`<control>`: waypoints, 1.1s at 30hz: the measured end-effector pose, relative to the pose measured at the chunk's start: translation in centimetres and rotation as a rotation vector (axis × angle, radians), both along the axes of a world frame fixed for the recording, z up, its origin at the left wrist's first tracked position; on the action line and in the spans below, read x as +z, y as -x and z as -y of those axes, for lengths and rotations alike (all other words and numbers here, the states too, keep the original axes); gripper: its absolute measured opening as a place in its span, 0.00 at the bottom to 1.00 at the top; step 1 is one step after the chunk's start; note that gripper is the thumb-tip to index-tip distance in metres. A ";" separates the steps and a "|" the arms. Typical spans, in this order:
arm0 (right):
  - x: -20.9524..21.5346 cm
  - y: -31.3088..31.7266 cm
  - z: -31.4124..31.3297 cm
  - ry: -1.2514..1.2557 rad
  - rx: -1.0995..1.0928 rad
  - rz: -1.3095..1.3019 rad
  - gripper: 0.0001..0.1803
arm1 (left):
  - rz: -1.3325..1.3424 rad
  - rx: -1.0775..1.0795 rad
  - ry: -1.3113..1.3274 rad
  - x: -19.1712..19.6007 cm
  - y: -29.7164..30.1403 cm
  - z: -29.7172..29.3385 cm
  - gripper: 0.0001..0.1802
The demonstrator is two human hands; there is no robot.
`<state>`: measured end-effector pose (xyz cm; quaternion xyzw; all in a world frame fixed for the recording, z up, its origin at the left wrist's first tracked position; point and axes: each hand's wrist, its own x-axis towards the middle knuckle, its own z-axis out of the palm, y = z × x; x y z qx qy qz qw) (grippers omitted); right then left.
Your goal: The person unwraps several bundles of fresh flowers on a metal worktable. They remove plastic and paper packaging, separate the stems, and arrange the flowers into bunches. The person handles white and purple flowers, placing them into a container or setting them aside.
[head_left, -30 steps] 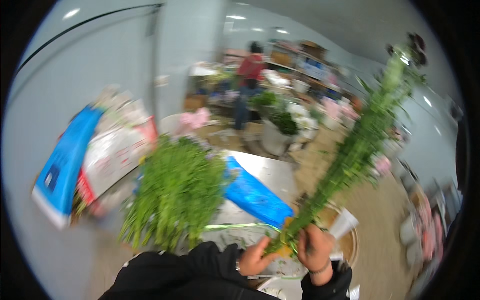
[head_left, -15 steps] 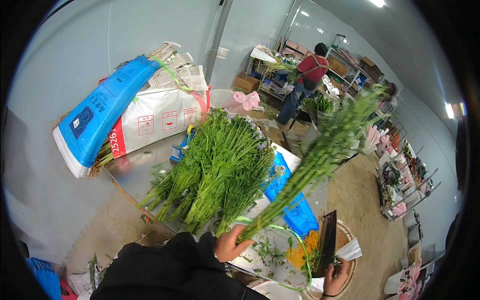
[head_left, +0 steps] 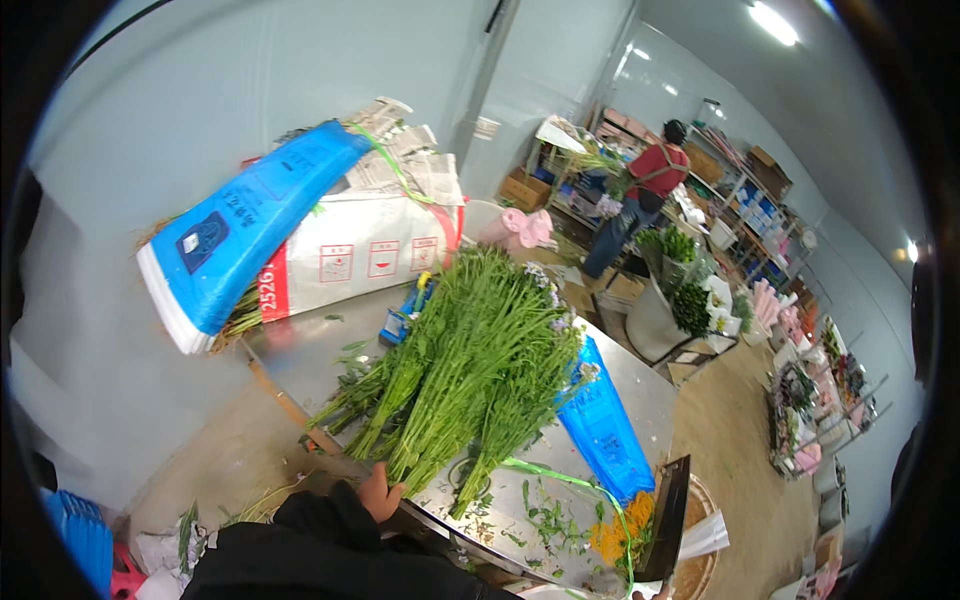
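My left hand [head_left: 380, 492] is closed on the lower stem ends of a leafy green flower bunch [head_left: 440, 420], at the near edge of the metal table. This bunch lies on top of several others, stems toward me, with small pale purple flowers [head_left: 548, 285] at the far end. Only a bit of my right hand [head_left: 655, 593] shows at the bottom edge, below a dark upright board [head_left: 672, 515]; its fingers are mostly hidden. A green strap [head_left: 570, 478] curves across the table among leaf scraps [head_left: 550, 525] and yellow flower bits [head_left: 625, 530].
White and blue wrapped bundles [head_left: 360, 245] lie at the table's back left. A blue plastic sheet [head_left: 605, 425] lies right of the bunches. Beyond the metal table [head_left: 645, 400] stand a flower bucket [head_left: 655, 320] and a person [head_left: 640, 195] at shelves. A round basket [head_left: 700, 560] is at right.
My left hand has lowered the green bunch from the right onto the pile and moved left. My right hand has dropped almost out of view. The whole view has shifted.
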<state>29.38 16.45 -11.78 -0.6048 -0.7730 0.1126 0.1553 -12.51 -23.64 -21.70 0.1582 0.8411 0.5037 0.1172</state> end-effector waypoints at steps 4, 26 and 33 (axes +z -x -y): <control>-4.8 0.1 -5.5 -0.063 0.222 -0.163 0.28 | 0.120 -0.009 0.033 4.2 -0.2 -0.4 0.35; -13.8 36.5 12.0 1.038 0.191 -0.851 0.31 | 0.438 -0.117 -0.103 -4.0 28.0 2.2 0.46; -8.7 41.0 11.2 1.479 0.211 -0.392 0.36 | 0.492 -0.487 -0.173 1.3 22.8 -3.2 0.68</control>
